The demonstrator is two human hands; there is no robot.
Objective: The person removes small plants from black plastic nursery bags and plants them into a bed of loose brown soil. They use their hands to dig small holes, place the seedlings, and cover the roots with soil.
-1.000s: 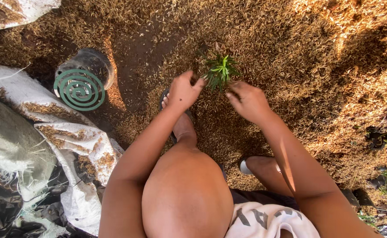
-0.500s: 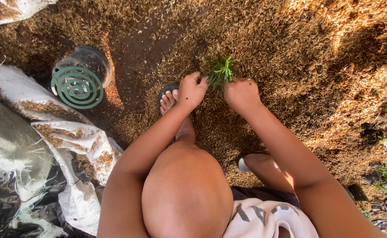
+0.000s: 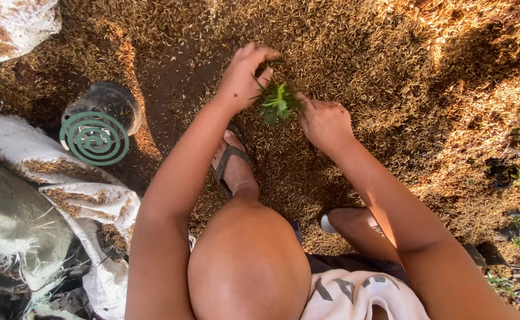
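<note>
Green leaves of a small plant (image 3: 279,104) sit at twelve o'clock from the knee, among husks (image 3: 390,65) on the ground. Head view: the left hand (image 3: 245,74) has lifted off the husks and curls its fingers at the plant's ten o'clock side; the right hand (image 3: 325,121) has closed in to pinch its base at four o'clock. Both now gather the plant rather than brush beside it. A green coil (image 3: 94,138) lies at nine o'clock.
</note>
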